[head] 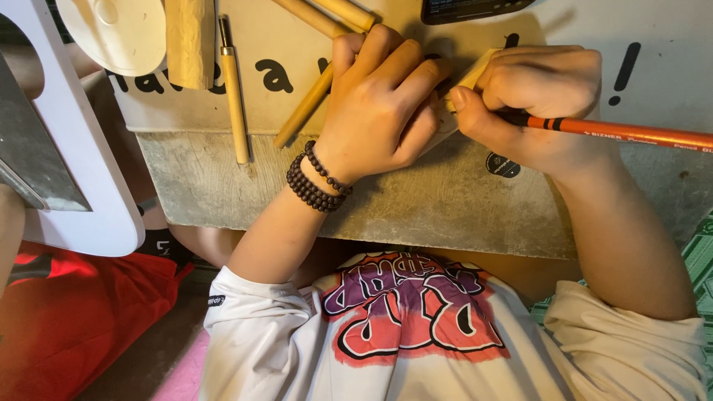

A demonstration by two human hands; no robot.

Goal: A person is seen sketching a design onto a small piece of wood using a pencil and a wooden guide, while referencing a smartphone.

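1. Left hand (375,104) is laid palm-down on a small pale wood block (469,74); fingers are kept together and curled over it, pressing it to the bench. Most of the block is hidden under both hands, so only a pale corner is seen.
2. Right hand (535,96) is clamped on an orange pencil (631,132) w/ black bands near the grip; thumb & fingers are closed tight round it, tip end hidden at the block's right edge. Pencil shaft is run out to the right.
3. Block is found at far centre of the grey worn bench (416,200), between the 2 hands, touching both.
4. A dark bead bracelet (316,178) is worn, doubled, on the left wrist.
5. Left of the hands, wood-handled carving tools (236,96) are laid on a pale sheet w/ black lettering; one handle is touched or nearly so by the left hand's fingers, cannot tell which.
6. A round white lid (119,30) & a thick wooden cylinder (189,41) are seen far left.
7. Near edge: white printed T-shirt (416,327), red cloth (82,312) at near left.
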